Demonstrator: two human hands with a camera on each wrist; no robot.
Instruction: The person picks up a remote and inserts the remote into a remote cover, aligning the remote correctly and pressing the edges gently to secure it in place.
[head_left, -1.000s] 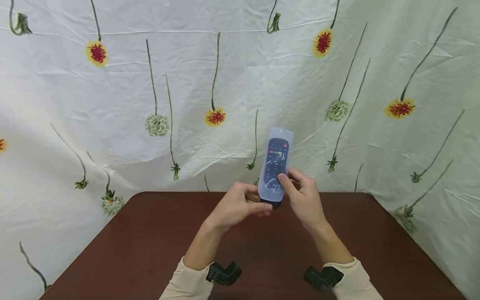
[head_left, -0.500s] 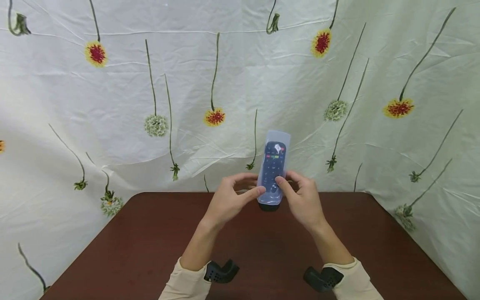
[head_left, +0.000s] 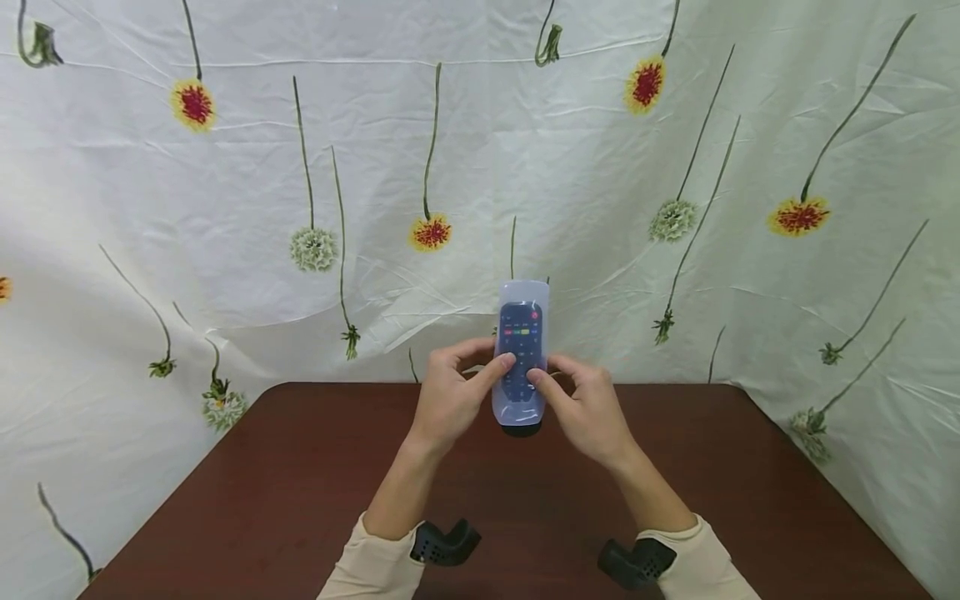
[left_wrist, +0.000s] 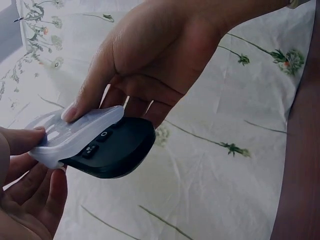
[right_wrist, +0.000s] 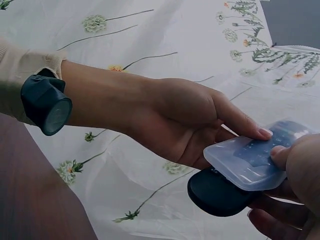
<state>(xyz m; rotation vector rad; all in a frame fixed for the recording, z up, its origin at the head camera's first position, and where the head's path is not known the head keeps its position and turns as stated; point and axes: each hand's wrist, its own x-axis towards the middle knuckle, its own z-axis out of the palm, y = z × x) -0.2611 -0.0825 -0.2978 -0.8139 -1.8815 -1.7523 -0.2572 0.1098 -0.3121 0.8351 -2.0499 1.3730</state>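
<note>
A dark remote control [head_left: 520,342] is held up in a translucent silicone cover [head_left: 524,292], its keys facing me. The remote's black rounded end sticks out of the cover at the bottom. My left hand [head_left: 452,392] pinches the left side, thumb on the front of the cover and fingers behind. On the right side, my right hand [head_left: 588,408] grips lower down, its thumb also on the front. In the left wrist view, keys show on the bare black end [left_wrist: 120,150] of the remote. The right wrist view shows the cover's edge [right_wrist: 245,172] partway along it.
Below the hands lies a dark reddish-brown table [head_left: 300,500]. A white cloth [head_left: 375,167] printed with flowers hangs behind and around it. Both wrists wear black devices, one left [head_left: 445,543] and one right [head_left: 637,562].
The remote in its cover has moved left and down and stands more upright. The left hand has let go of the bottom end and now grips the side higher up.
</note>
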